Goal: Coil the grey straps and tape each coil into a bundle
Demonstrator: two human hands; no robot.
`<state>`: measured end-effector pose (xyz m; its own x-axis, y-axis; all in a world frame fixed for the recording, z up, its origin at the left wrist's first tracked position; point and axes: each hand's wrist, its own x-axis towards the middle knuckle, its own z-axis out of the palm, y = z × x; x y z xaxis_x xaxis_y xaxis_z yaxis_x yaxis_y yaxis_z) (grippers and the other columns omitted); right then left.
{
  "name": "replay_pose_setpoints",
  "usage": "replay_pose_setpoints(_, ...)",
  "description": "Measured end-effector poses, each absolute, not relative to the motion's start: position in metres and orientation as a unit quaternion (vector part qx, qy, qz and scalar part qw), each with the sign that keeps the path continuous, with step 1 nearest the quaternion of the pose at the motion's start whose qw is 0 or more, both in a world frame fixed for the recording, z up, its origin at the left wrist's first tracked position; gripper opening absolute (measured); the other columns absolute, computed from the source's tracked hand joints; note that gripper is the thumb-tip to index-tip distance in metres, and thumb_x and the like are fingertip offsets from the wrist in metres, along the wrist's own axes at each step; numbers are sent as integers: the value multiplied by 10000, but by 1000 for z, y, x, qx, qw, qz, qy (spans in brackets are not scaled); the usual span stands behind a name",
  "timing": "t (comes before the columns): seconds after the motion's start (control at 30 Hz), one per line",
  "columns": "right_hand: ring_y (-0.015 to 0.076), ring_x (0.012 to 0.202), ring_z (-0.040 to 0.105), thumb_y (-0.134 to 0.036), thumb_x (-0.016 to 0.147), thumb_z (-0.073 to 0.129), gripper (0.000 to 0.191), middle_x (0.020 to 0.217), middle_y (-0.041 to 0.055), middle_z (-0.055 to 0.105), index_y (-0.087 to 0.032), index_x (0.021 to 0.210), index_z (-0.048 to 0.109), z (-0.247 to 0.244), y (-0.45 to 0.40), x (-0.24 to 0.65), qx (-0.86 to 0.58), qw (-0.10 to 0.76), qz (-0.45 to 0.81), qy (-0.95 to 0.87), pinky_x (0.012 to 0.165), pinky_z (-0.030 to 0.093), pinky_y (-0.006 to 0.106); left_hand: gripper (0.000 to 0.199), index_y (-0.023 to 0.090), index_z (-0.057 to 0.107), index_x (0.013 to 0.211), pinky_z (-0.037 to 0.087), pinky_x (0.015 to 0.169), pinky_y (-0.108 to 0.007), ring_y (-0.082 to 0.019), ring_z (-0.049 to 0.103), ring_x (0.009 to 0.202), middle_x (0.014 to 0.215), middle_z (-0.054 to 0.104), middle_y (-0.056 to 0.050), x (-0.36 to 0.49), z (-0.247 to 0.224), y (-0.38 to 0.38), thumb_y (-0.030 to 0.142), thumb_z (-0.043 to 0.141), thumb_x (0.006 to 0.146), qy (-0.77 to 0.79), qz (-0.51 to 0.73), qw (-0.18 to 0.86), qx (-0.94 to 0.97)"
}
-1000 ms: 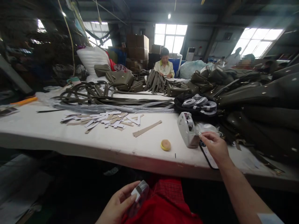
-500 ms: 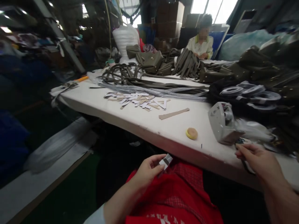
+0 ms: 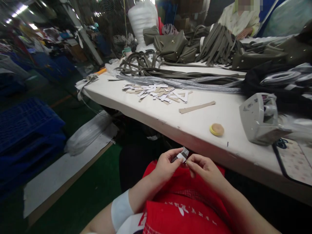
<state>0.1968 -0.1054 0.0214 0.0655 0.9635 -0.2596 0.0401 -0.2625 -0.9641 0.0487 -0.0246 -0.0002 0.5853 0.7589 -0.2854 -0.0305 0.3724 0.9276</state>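
Over the red apron (image 3: 185, 201), my left hand (image 3: 165, 165) is closed on a small white and grey piece with a dark band (image 3: 182, 154), pinched between thumb and fingers. My right hand (image 3: 203, 166) is right beside it, thumb and forefinger pressed together at the piece's right edge. Whatever lies in that pinch is too small to make out. On the table beyond my hands sit a round yellow-rimmed tan disc (image 3: 216, 129) and a single tan strip (image 3: 197, 107).
A white table (image 3: 151, 115) carries a heap of white and tan strips (image 3: 158, 92), dark straps (image 3: 180, 74) and olive bags (image 3: 170, 44). At right stand a grey tape dispenser (image 3: 258, 120) and a patterned phone (image 3: 292, 159). Another person (image 3: 240, 21) sits across the table.
My right hand has moved left from beside the tape dispenser to the small piece in my left hand. The view has shifted, so the table things appear farther right.
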Motion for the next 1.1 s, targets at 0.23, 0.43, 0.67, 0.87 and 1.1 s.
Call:
replay_pose_setpoints(0.23,105,486,438,-567,809,600,415,519,-29,536,-179,675,534,2,-97,191,-614,430,537,-387,497,328,241,444,120,668,1153,457,1017,-439,-286,632,1105,1181,681,-163,47,-1,-25,256,749,738,370,272,740,492)
replay_pose_setpoints(0.43,105,494,428,-573,819,590,423,530,-35,526,-186,666,514,-5,-99,193,-614,420,543,-389,502,322,241,437,126,671,1158,480,989,-405,-272,641,1083,1172,689,-147,46,1,-21,246,737,743,371,287,739,483)
replay_pose_setpoints(0.67,125,594,492,-521,886,542,375,606,-19,577,-185,720,533,7,-103,200,-579,431,549,-421,643,389,259,428,132,674,1165,484,984,-401,-268,652,1059,1149,704,-129,44,1,-16,228,722,751,387,282,730,488)
replay_pose_setpoints(0.87,135,621,499,-498,898,535,343,631,-13,582,-184,759,543,8,-99,200,-565,435,554,-430,679,405,277,412,171,664,1202,474,1012,-407,-262,642,1093,1193,688,-113,43,0,-24,202,686,792,386,267,680,563)
replay_pose_setpoints(1.1,120,548,479,-459,878,540,322,570,-23,567,-179,718,549,8,-97,193,-622,406,514,-429,570,377,254,392,183,663,1210,441,1057,-413,-265,600,1173,1269,646,-103,41,1,-26,185,635,819,390,253,608,643)
